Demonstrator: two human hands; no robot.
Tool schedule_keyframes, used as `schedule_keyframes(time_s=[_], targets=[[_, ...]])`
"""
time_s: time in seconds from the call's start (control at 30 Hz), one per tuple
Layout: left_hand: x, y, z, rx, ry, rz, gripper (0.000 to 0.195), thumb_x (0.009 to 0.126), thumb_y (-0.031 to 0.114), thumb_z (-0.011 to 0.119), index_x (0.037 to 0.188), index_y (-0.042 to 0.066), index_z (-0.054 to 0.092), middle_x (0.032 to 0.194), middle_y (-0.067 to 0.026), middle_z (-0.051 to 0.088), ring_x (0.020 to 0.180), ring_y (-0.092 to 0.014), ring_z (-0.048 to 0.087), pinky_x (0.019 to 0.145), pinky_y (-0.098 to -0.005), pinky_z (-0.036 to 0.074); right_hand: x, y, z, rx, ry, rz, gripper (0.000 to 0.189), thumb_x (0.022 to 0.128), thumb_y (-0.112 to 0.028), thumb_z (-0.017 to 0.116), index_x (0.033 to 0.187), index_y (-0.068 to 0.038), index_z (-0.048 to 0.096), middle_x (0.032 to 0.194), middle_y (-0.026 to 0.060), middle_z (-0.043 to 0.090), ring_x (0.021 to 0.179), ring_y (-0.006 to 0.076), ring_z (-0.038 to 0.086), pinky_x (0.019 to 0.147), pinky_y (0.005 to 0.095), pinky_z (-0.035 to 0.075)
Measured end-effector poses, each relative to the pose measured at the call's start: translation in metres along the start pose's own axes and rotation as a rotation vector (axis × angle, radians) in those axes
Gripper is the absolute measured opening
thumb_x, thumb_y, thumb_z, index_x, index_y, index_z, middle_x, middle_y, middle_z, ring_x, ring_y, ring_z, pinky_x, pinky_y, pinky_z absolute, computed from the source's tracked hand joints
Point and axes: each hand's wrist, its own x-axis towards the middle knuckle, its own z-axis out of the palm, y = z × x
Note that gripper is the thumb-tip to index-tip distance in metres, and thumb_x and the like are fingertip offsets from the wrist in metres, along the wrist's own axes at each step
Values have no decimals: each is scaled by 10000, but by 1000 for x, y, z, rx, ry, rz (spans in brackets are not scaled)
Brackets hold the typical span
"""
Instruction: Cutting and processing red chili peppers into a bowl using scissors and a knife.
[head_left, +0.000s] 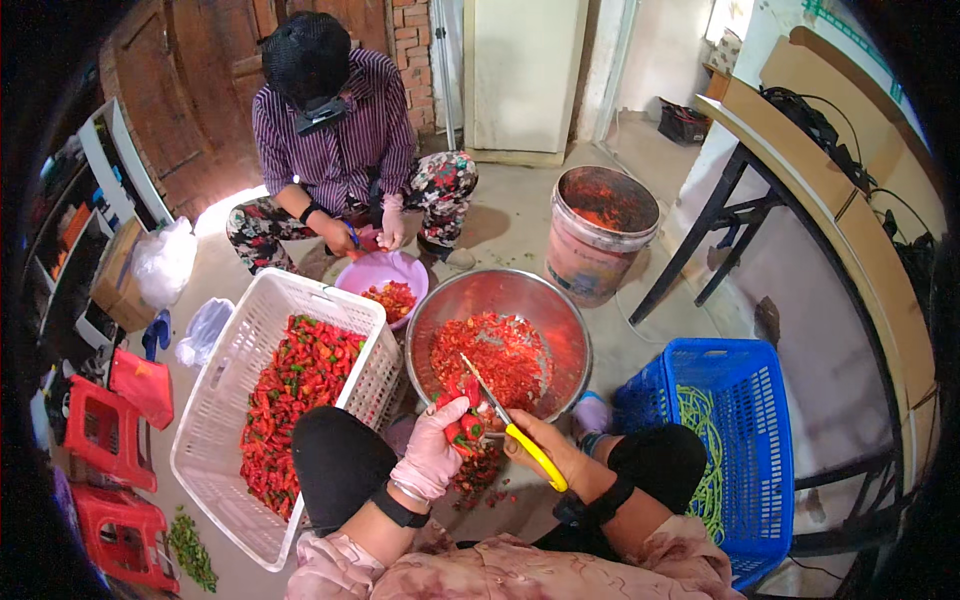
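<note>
My left hand, in a thin pink glove, grips several red chili peppers with green stem ends over the near rim of a steel basin. In my bare right hand is a yellow-handled cutting tool; whether it is a knife or scissors I cannot tell. Its blade, with bits stuck to it, lies beside the peppers and points away over the basin. Chopped red pepper covers much of the basin's bottom. Below my hands, red and green pepper scraps lie on the floor.
At left stands a white plastic crate of red peppers. Opposite, a seated person cuts over a purple bowl. A stained bucket stands behind the basin; a blue crate with green beans is at right, near a table.
</note>
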Motion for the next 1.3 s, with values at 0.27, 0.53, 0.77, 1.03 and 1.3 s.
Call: schedule_keyframes(time_s=[0.27,0.53,0.77,1.03,1.3], targets=[[17,-22,-13,36,132,95,151,778,13,560,928,30,557,833,-80,601,749,-188,586,669,-311,499,4,15,0,-532,166,-154,443,813,-192,590,1176,-22,400,896,18,506,792,90,468,721,235,417],[38,-37,-36,-84,264,57,157,747,-14,587,897,28,565,802,-76,613,675,-180,595,552,-284,493,14,52,-22,-506,265,-186,299,812,-72,573,1083,-22,456,850,17,496,777,84,485,706,208,408],[45,-39,-44,-115,236,-32,124,757,9,585,878,15,560,763,-88,593,645,-193,576,517,-283,483,4,31,-20,-747,177,-113,438,811,-271,592,1122,-33,397,834,63,514,756,128,483,690,269,417],[57,-44,-59,-125,245,-134,128,772,52,580,888,14,541,800,-102,588,672,-201,569,553,-302,486,5,32,-15,-890,305,-37,398,795,-205,617,1095,-14,439,818,42,535,750,94,497,675,245,425],[54,-38,-55,-143,275,-85,116,745,20,599,849,21,548,747,-79,582,620,-178,560,528,-299,481,-4,18,-21,-964,252,-97,482,779,-313,610,1089,5,421,858,133,544,778,205,544,686,307,434]])
